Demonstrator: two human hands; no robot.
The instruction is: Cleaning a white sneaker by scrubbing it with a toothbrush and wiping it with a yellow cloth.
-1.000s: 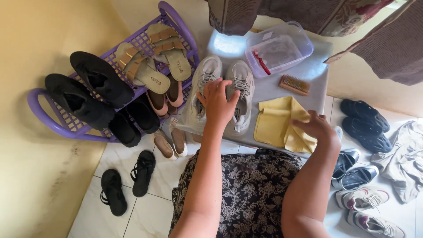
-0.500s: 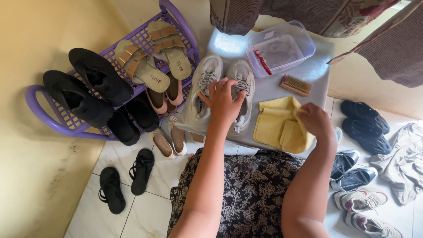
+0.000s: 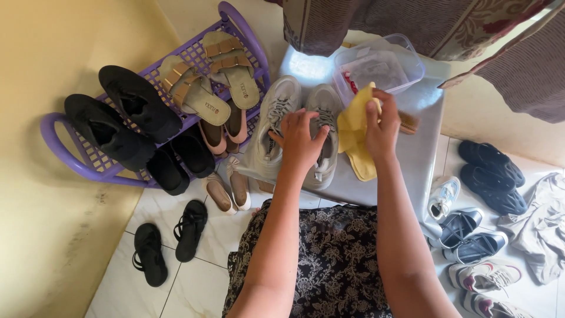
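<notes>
- The left hand (image 3: 300,138) lies spread, fingers wide, over a pair of pale mesh sneakers (image 3: 299,126) with laces, on a smooth grey table (image 3: 412,159).
- Just right of the sneakers, the right hand (image 3: 381,126) pinches a soft, crumpled yellow cloth (image 3: 355,135), lifted.
- Beyond the sneakers sits a clear plastic box (image 3: 379,68); to their left, a purple lattice rack (image 3: 147,118) of sandals.

Yellow wall (image 3: 53,194) at left, white tiled floor (image 3: 170,277) strewn with shoes, purple plastic shoe rack (image 3: 70,162) against the wall, grey table (image 3: 421,147) in bright daylight, patterned curtain (image 3: 412,23) hanging above.
</notes>
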